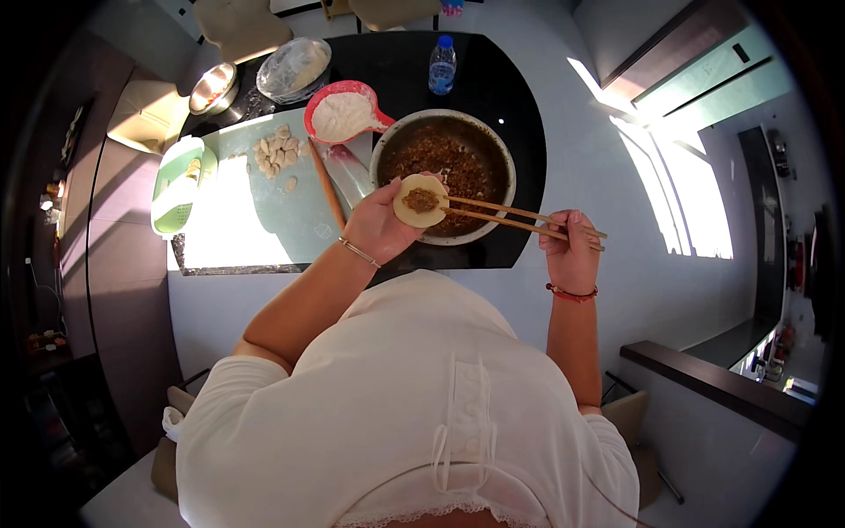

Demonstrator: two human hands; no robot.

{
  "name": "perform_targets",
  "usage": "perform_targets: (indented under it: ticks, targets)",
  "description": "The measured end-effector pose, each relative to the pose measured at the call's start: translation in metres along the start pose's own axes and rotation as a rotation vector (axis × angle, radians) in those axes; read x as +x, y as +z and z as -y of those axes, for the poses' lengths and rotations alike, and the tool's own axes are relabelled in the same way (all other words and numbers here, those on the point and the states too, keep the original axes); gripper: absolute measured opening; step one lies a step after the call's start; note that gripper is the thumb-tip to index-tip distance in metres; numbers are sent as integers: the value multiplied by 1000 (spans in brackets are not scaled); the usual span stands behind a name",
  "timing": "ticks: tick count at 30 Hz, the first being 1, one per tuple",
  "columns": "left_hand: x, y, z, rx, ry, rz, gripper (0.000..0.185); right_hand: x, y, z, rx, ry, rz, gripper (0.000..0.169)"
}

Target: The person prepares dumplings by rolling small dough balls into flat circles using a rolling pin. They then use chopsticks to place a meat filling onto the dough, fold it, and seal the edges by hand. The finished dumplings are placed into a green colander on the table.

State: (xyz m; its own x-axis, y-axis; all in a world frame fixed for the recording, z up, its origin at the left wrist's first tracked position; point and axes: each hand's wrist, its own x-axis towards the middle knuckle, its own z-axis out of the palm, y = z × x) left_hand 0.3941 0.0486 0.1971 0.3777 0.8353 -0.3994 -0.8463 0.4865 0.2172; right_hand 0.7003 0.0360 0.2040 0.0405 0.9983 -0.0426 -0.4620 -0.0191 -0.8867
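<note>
On the palm of my left hand (pixel 381 228) lies a round dough wrapper (pixel 404 212) with a mound of brown minced filling (pixel 420 200) at its middle. My right hand (pixel 573 244) grips a pair of wooden chopsticks (pixel 505 214), whose tips touch the filling's right side. Both hands are above the near part of the table, with the wrapper partly over a wide metal basin (pixel 509 188). More of the minced filling (pixel 455 155) fills that basin. The fingers beneath the wrapper are mostly hidden.
A wooden rolling pin (pixel 325 181) lies on a pale mat (pixel 290 224) beside small dough pieces (pixel 276 152). Around them stand a red scoop of flour (pixel 342 117), a plastic-covered bowl (pixel 294 69), a water bottle (pixel 442 69), a steel bowl (pixel 214 89) and a green basket (pixel 177 188).
</note>
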Motion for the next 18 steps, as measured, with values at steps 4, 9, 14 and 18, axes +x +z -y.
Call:
perform_targets:
  ticks: [4, 9, 14, 18]
  targets:
    - [-6, 2, -6, 54, -39, 37, 48, 0, 5, 19, 46, -44, 99, 30]
    - [-12, 15, -11, 232, -224, 96, 51, 10, 15, 15, -11, -12, 261, 31]
    - [-17, 17, -16, 307, -282, 94, 51, 14, 17, 8, 23, -5, 224, 30]
    - [-18, 19, -12, 189, -194, 25, 49, 13, 18, 11, 125, -32, 192, 29]
